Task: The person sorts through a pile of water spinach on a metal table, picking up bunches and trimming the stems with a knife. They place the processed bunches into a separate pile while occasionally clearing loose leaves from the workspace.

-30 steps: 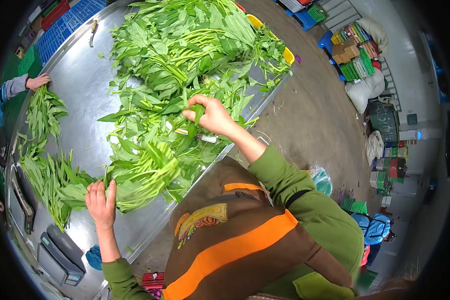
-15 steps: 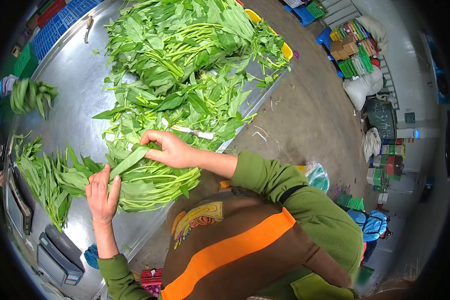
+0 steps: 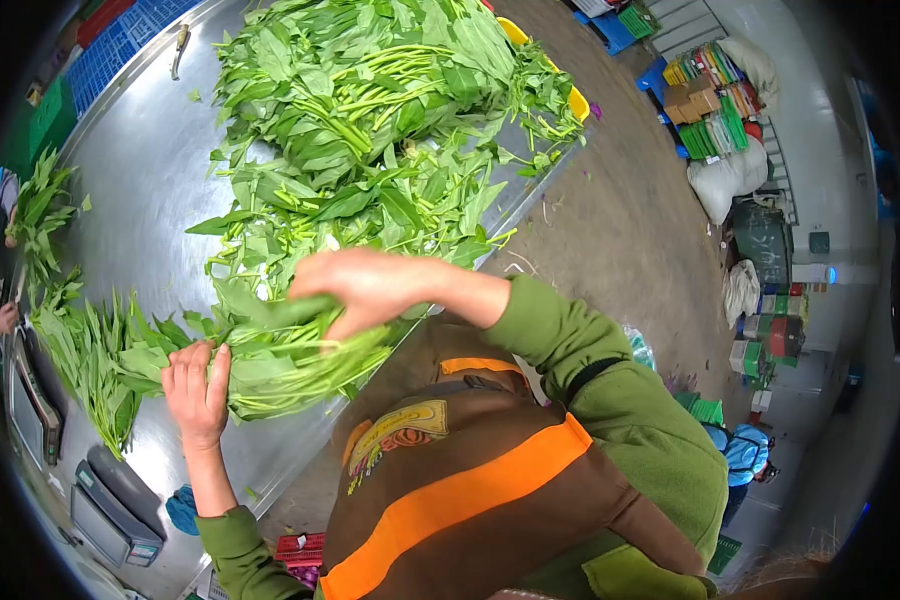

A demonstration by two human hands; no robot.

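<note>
Currently, left hand [image 3: 196, 395] has its grip around a leafy bundle [image 3: 288, 378], at the near side of the table [image 3: 150, 200]. Right hand [image 3: 362, 288] blurred at the stems; cannot tell its grip.

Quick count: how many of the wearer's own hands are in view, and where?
2. The left hand is at the near side of the bundle of greens; the right hand, blurred, is over its stems. Neither is fully hidden.
</note>
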